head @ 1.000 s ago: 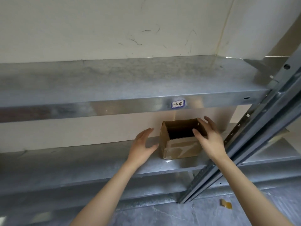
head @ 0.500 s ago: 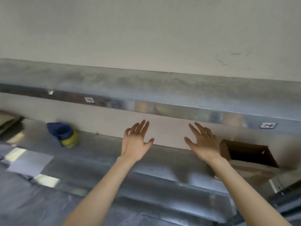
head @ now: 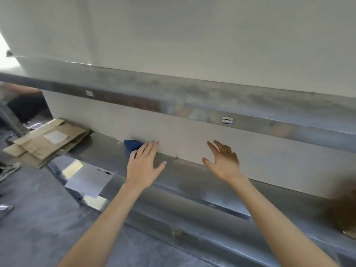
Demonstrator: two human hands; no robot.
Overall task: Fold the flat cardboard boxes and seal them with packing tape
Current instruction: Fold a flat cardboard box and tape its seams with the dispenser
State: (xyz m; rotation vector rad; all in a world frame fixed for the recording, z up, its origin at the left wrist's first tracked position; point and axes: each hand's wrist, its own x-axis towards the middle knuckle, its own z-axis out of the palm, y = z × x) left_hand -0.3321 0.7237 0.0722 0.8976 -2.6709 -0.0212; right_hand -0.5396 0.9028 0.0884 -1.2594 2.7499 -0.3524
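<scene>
Nearest, both forearms reach over the shelf (head: pixel 192 182). The left hand (head: pixel 143 166) and right hand (head: pixel 221 162) have let go of the folded box (head: pixel 344 209), now a brown blur at the right edge. Each grip is apart, fingers spread, holding nothing. Just behind the left fingers sits a blue object (head: pixel 131 148), likely the tape holder; whether they touch it cannot be told. Farther left, a stack of flat cardboard boxes (head: pixel 48 139) has swung into view at the shelf's end. I judge the person is moving on to the tape or the next flat.
</scene>
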